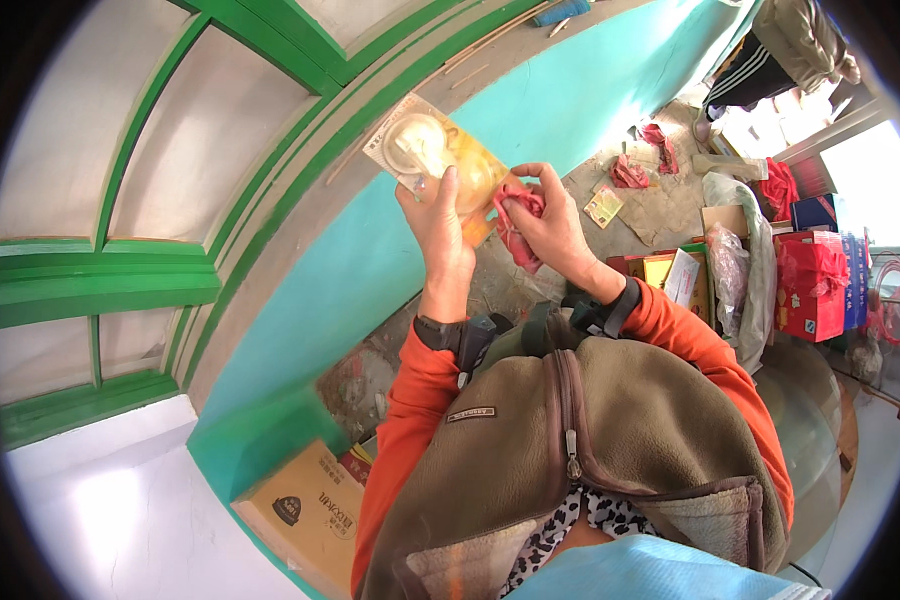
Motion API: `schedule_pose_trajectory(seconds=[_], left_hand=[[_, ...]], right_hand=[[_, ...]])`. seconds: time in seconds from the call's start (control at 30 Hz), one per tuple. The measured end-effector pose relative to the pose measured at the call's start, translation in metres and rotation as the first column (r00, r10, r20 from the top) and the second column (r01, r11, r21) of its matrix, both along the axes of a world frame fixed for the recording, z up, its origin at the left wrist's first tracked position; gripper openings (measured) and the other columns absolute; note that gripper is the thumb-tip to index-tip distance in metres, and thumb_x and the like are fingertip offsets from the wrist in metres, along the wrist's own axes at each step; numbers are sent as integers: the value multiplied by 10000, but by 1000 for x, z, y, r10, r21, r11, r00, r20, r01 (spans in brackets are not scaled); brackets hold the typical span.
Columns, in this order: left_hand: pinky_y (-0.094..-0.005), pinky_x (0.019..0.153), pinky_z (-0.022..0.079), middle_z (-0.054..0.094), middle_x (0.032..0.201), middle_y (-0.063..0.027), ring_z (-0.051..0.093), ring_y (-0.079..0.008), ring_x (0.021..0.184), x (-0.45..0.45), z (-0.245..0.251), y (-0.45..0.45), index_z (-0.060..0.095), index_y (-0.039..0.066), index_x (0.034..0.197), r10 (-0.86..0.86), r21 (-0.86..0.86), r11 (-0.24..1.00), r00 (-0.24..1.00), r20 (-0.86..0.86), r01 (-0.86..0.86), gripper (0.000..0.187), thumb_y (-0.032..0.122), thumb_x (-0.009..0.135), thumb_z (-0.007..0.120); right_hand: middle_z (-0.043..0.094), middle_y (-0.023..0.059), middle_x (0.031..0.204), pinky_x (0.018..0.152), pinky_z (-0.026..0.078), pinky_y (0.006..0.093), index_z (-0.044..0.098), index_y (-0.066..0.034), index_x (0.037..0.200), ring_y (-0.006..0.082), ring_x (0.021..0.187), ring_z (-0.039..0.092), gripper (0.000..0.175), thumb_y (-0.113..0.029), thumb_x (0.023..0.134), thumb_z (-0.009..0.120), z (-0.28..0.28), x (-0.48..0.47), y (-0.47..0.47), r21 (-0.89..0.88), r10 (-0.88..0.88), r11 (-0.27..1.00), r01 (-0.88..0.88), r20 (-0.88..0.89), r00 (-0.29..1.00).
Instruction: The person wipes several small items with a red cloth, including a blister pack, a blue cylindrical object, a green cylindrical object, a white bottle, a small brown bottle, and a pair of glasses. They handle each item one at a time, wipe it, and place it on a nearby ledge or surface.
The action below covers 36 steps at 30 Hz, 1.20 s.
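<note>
My left hand (pixel 441 225) grips a flat blister package (pixel 469 169) of clear plastic on a yellow printed card, its thumb lying across the front. Pale round items show through the plastic; what they are I cannot tell. In my right hand (pixel 551 225) is a crumpled red plastic bag (pixel 520 225), pinched between thumb and fingers at the package's right edge. Both hands are raised in front of the windowsill and the turquoise wall.
Crumpled red bags (pixel 630 172) and a small printed packet (pixel 604 206) litter the floor. Right stand a red box (pixel 810 285), other boxes and a grey plastic sheet (pixel 742 277). A cardboard box (pixel 307 517) lies lower left. Blue twine (pixel 562 12) rests on the windowsill (pixel 465 82). Another person (pixel 765 67) is upper right.
</note>
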<state>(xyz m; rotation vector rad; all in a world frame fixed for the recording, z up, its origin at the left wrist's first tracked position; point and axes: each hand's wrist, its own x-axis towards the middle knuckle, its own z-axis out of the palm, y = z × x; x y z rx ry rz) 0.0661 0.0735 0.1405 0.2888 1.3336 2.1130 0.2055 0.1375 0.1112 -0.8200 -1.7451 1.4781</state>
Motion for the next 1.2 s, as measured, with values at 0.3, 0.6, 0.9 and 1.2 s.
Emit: schedule_pose_trajectory(seconds=[0.3, 0.6, 0.9, 1.2], left_hand=[[-423, 1164, 415, 483, 1474, -148, 484, -252, 1401, -6, 3, -23, 346, 27, 1494, -145, -76, 989, 960, -242, 130, 790, 55, 865, 822], [-411, 1101, 492, 510, 1413, -143, 558, -252, 1298, 30, 13, -21, 351, 0, 1469, -282, -185, 958, 825, -491, 217, 834, -45, 796, 840], [-382, 1067, 515, 507, 1389, -138, 571, -231, 1257, 34, 28, -18, 359, 11, 1442, -332, -187, 943, 815, -475, 275, 821, -61, 776, 834], [-378, 1050, 523, 539, 1370, -128, 601, -232, 1223, 38, 30, -14, 395, 14, 1432, -479, -217, 878, 784, -394, 428, 760, -93, 791, 789]], right_hand=[[675, 158, 1115, 857, 581, 389, 620, -16, 1287, 314, 986, 714, 348, -121, 964, 692, 42, 4, 45, 523, -142, 842, 132, -21, 990], [621, 197, 1174, 854, 552, 454, 494, -54, 1457, 396, 1021, 655, 691, -42, 813, 742, 20, -9, 29, 493, -192, 841, 222, -112, 975], [711, 169, 1021, 814, 577, 400, 506, -58, 1440, 345, 909, 727, 592, 30, 881, 682, 37, 2, 32, 356, -238, 883, 306, -223, 945], [700, 133, 967, 775, 558, 343, 523, -31, 1390, 216, 854, 706, 477, 62, 932, 616, 36, 23, 43, 332, -276, 884, 328, -197, 941]])
